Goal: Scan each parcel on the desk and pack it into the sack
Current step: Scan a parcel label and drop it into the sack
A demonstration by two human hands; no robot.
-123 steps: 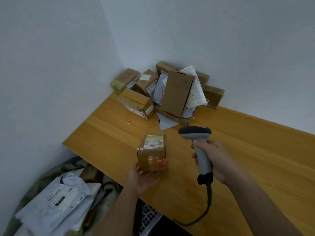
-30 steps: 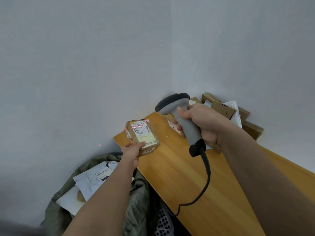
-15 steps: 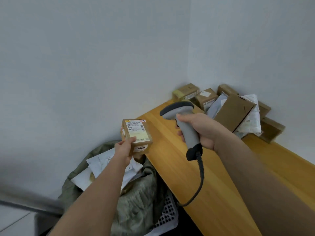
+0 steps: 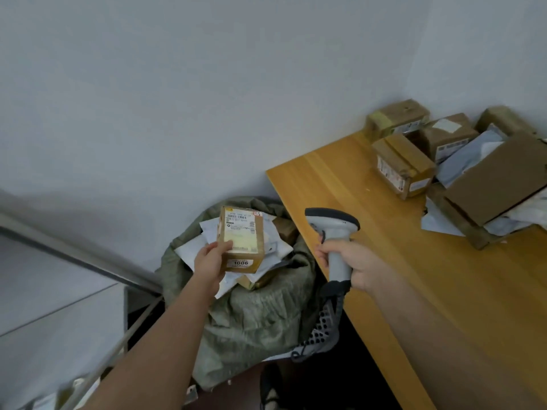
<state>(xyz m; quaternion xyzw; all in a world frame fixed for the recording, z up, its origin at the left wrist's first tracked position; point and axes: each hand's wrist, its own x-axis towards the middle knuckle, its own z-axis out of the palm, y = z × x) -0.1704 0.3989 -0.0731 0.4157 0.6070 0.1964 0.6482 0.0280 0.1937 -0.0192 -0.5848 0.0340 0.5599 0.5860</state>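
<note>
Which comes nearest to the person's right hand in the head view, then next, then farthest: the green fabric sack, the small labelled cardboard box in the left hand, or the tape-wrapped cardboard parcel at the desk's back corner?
1. Green fabric sack, just left of the right hand, below the desk edge.
2. Small labelled cardboard box, farther left, over the sack.
3. Tape-wrapped cardboard parcel, against the wall.

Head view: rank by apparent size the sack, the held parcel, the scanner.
1. sack, clearly largest.
2. and 3. parcel in the left hand and scanner in the right hand: look alike, not ranked.
</note>
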